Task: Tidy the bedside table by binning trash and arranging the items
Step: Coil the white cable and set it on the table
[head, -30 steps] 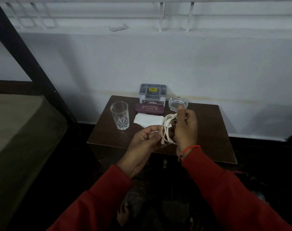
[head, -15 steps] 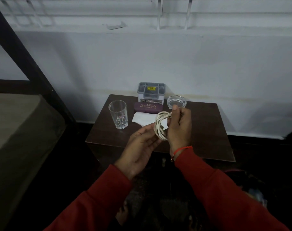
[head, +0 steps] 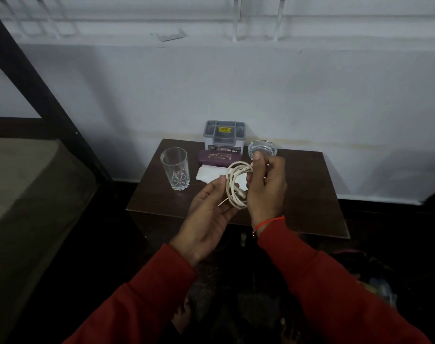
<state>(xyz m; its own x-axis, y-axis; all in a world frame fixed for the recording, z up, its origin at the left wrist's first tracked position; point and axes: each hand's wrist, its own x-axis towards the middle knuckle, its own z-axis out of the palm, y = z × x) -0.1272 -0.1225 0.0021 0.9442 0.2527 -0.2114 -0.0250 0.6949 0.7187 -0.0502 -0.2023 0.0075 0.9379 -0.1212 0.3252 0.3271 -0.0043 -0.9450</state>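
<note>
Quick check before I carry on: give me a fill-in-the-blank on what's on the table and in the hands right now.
1. The right hand holds a coiled white ____.
2. The drinking glass stands ____ on the table.
3. The purple case lies in front of the grey ____.
4. The tissue lies between the glass and the ____.

Missing: cable; upright; organiser; cable

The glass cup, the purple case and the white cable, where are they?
Glass cup (head: 175, 170): head view, on its clear side wall.
Purple case (head: 218, 157): head view, on its printed lid.
White cable (head: 232, 181): head view, on the coiled loops between both hands.
</note>
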